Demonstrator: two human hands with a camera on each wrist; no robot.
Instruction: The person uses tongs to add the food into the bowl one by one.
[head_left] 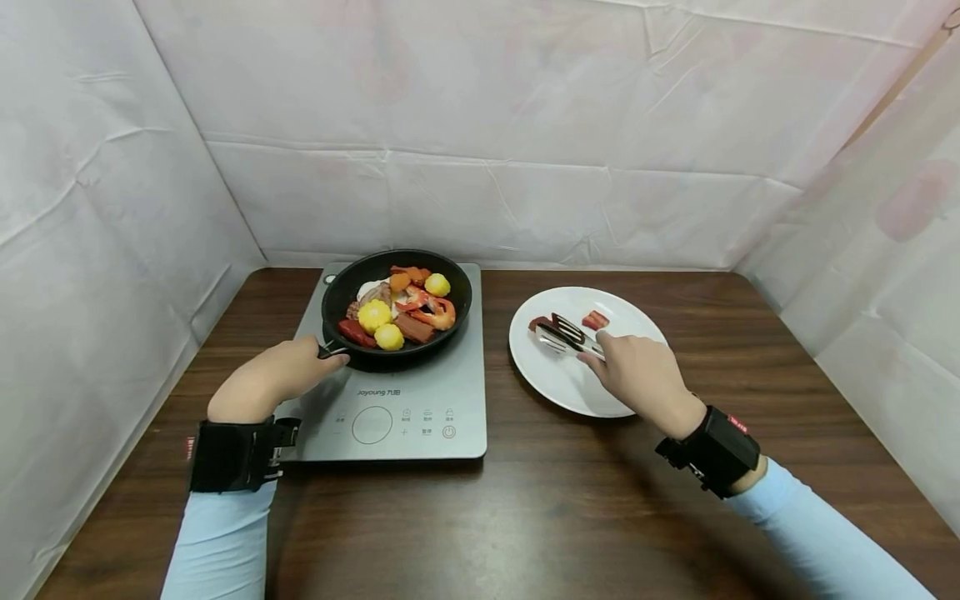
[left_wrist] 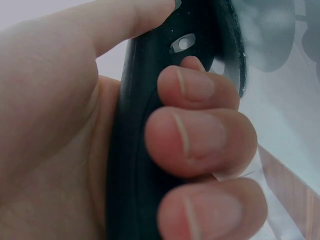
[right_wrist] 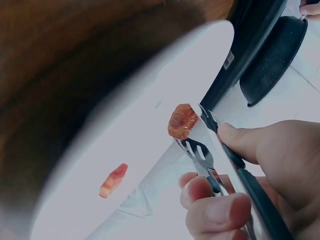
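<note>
A black frying pan [head_left: 396, 302] full of food pieces (yellow corn chunks, orange shrimp, red and brown slices) stands on a grey induction cooker [head_left: 390, 392]. My left hand [head_left: 273, 377] grips the pan's black handle [left_wrist: 135, 150], fingers curled round it. My right hand [head_left: 637, 367] holds metal tongs [head_left: 567, 336] over a white plate [head_left: 577, 383]. The tongs' tips [right_wrist: 192, 145] pinch a brown-red food slice [right_wrist: 182, 121] just above the plate [right_wrist: 125, 130]. A small red piece [right_wrist: 113, 180] lies on the plate apart from them.
Everything rests on a dark wooden table [head_left: 525, 500] enclosed by white sheet walls at the back and both sides. The cooker's control panel [head_left: 390, 423] faces me.
</note>
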